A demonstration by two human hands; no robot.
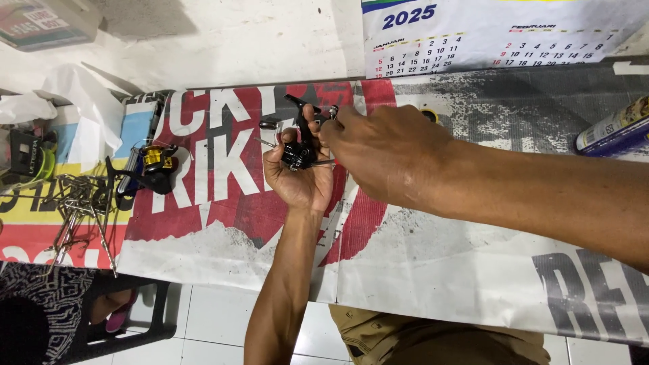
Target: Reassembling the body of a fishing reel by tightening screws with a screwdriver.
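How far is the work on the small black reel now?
Done: cannot tell from this view. In hand: the left hand cradles the black reel, while the right hand pinches a small part at its top. Left: a second reel with a gold spool lies untouched on the banner.

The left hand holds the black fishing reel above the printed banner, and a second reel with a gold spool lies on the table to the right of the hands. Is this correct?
Not quite. In the head view, the second reel with the gold spool lies to the left of the hands, not the right. The left hand does hold the black fishing reel above the printed banner.
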